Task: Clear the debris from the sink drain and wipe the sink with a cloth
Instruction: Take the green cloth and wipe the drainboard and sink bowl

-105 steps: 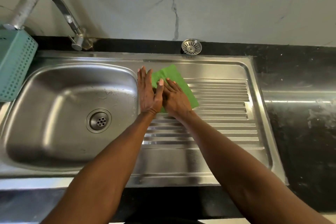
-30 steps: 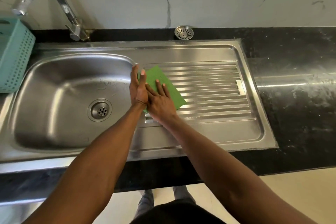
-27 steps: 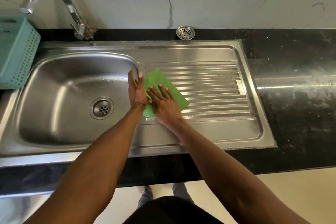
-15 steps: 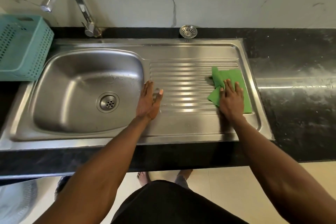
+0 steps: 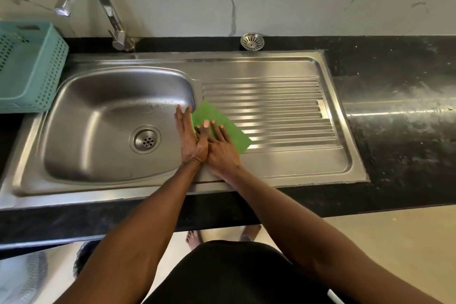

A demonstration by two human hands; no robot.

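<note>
A green cloth [image 5: 218,121] lies flat on the left end of the ribbed steel drainboard [image 5: 283,111], next to the basin's right rim. My right hand [image 5: 220,147] presses on it with straight fingers. My left hand [image 5: 190,138] lies flat on its edge beside the right one, fingers straight, touching the cloth's left edge at the rim. The steel sink basin [image 5: 98,116] sits to the left, with its round drain [image 5: 145,140] showing open holes.
A drain strainer [image 5: 252,41] lies on the black counter behind the drainboard. A curved tap [image 5: 98,5] stands behind the basin. A teal perforated basket [image 5: 27,66] sits at the left. Black countertop [image 5: 394,96] extends right.
Half a second ago my right hand had the cloth at the drainboard's right end; it has swept the cloth back left to the basin rim, meeting my left hand.
</note>
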